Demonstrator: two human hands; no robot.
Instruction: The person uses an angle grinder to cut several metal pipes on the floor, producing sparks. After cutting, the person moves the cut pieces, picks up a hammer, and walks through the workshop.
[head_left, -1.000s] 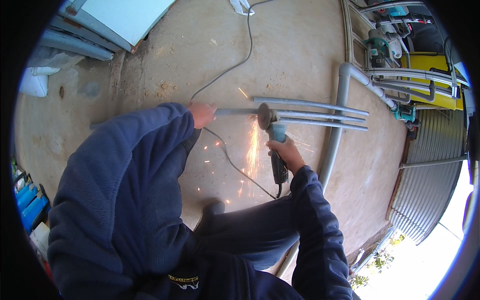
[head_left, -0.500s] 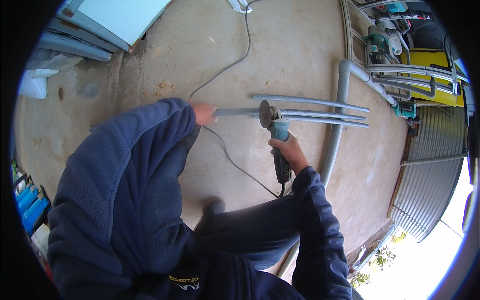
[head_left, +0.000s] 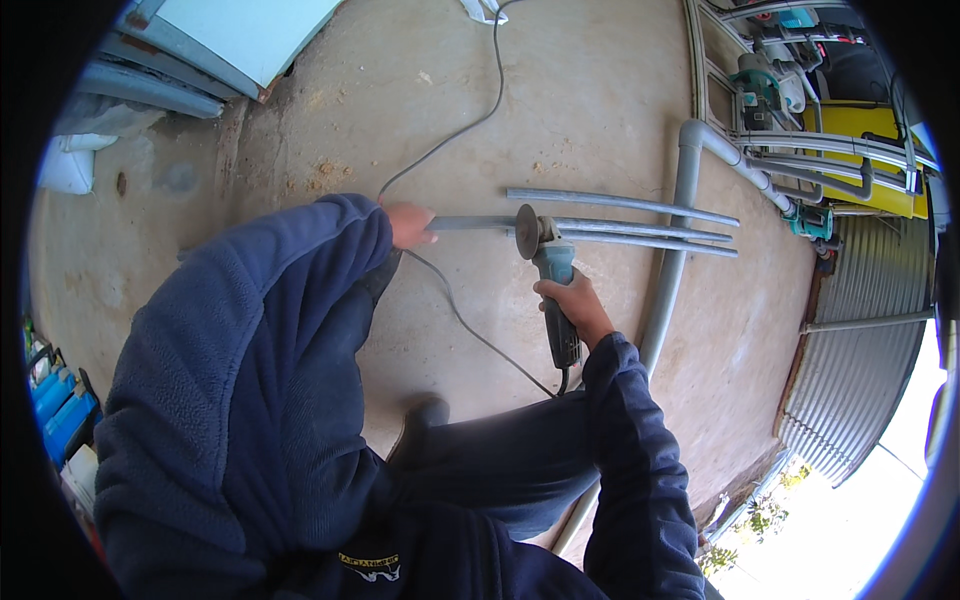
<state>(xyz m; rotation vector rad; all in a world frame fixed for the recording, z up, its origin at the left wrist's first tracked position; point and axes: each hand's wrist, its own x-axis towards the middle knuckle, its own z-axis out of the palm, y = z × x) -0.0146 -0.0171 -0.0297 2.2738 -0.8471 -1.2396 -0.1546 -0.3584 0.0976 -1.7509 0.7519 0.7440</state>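
Note:
My left hand (head_left: 410, 225) grips a grey metal tube (head_left: 465, 223) lying crosswise. My right hand (head_left: 578, 305) is wrapped around a teal and black angle grinder (head_left: 555, 262), whose disc (head_left: 527, 230) is at the tube; whether they touch I cannot tell. Other metal tubes (head_left: 625, 203) lie alongside on the right, across a thicker grey pipe (head_left: 660, 320). A dark cord (head_left: 443, 300) winds over the concrete floor (head_left: 350, 110) from above down to near the grinder. My left sleeve hides the far left part of the held tube.
At upper right are a teal power tool (head_left: 760, 95), rails and a yellow object (head_left: 845, 118). Corrugated sheeting (head_left: 855, 340) runs along the right. A white panel (head_left: 255, 40) stands at upper left, a white sack (head_left: 68, 165) below it, blue cases (head_left: 62, 400) at lower left.
The bright sparks that sprayed down from the disc a second ago are gone. The grinder has shifted only slightly; both hands keep their grips in about the same places.

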